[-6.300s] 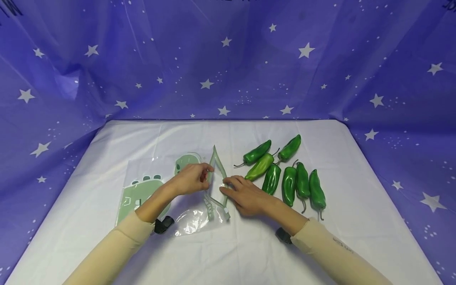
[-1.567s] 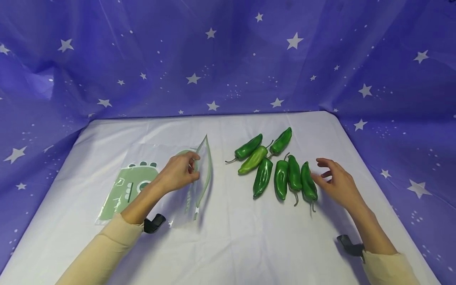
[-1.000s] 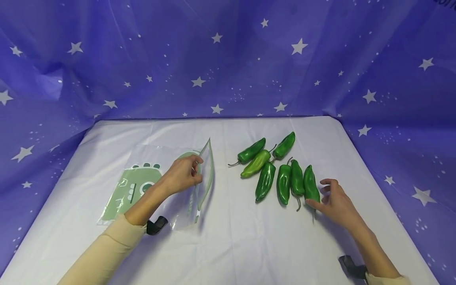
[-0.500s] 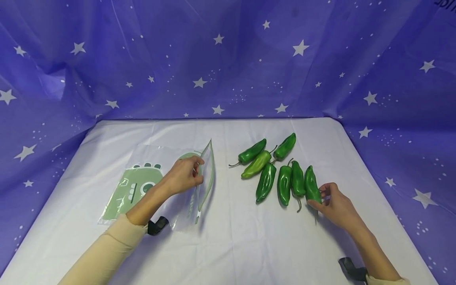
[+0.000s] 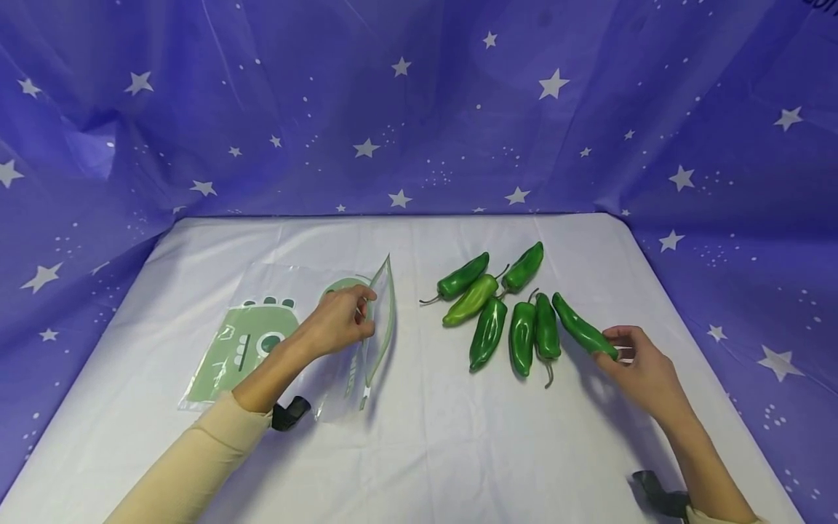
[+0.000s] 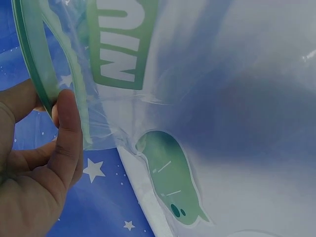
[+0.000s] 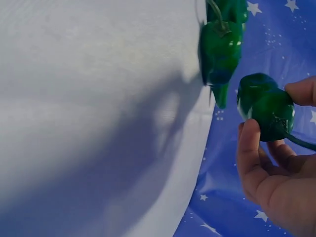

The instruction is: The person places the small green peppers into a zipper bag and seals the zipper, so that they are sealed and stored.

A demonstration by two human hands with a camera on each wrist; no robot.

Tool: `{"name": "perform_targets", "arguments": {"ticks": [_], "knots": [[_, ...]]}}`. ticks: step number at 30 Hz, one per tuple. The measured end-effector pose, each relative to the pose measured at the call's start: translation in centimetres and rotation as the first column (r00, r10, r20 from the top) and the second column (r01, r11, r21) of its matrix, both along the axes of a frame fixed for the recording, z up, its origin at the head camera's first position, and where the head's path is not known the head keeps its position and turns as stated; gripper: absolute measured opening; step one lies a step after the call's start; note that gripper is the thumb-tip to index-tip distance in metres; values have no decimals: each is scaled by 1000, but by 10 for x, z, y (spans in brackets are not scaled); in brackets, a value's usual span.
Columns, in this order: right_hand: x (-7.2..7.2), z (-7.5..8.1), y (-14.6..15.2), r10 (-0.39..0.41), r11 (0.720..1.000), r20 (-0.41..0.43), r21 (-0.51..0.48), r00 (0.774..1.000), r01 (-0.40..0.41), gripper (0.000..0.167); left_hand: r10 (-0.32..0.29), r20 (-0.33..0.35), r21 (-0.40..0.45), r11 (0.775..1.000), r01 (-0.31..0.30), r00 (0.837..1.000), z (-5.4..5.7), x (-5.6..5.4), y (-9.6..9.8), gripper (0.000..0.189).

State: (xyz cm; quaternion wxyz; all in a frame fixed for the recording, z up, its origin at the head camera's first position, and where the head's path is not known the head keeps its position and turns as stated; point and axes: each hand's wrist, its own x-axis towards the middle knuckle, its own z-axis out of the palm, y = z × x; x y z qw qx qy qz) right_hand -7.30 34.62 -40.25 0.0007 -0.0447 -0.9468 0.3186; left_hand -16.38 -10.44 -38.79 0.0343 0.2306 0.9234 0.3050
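Note:
My left hand [image 5: 340,318] pinches the green zip edge of a clear zip bag [image 5: 330,393] and holds its mouth apart, facing right. Green cartoon prints cover the bag, which lies on the left of the table; the left wrist view shows thumb and fingers at the green strip [image 6: 32,54]. My right hand [image 5: 644,371] grips a green pepper [image 5: 581,325] by its stem end, between thumb and fingertips. This pepper slants with its tip toward the far left and its shadow falls apart from it on the cloth. In the right wrist view its stem [image 7: 298,142] points at the palm.
Several more green peppers lie mid-right on the white tablecloth [image 5: 445,451], among them a lighter one [image 5: 470,300] and a dark one [image 5: 547,327] close to the held pepper's tip. A purple star-printed curtain [image 5: 366,109] rises behind the table and along its sides.
My right hand has come from the bag's mouth to the rightmost pepper, gripped its stem end, and lifted and tilted it to the right. The left hand keeps its hold on the bag.

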Motion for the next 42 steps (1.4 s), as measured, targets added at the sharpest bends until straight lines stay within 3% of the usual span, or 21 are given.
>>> {"name": "perform_targets", "arguments": {"ticks": [10,28,36,42], "knots": [[-4,13,-8,35,996,-113,-77,993,-44,41,-3,24,3,1000,3,1000,-2,1,0,42],[-22,33,-36,109,977,-197,-161,974,-141,38,5,25,-6,1000,-5,1000,-2,2,2,43],[-33,49,-66,225,952,-247,-150,942,-267,33,-4,20,-9,1000,4,1000,-1,2,4,43],[-44,55,-92,290,931,-214,-162,933,-327,33,-7,22,-6,1000,7,1000,-2,3,5,42]]}}
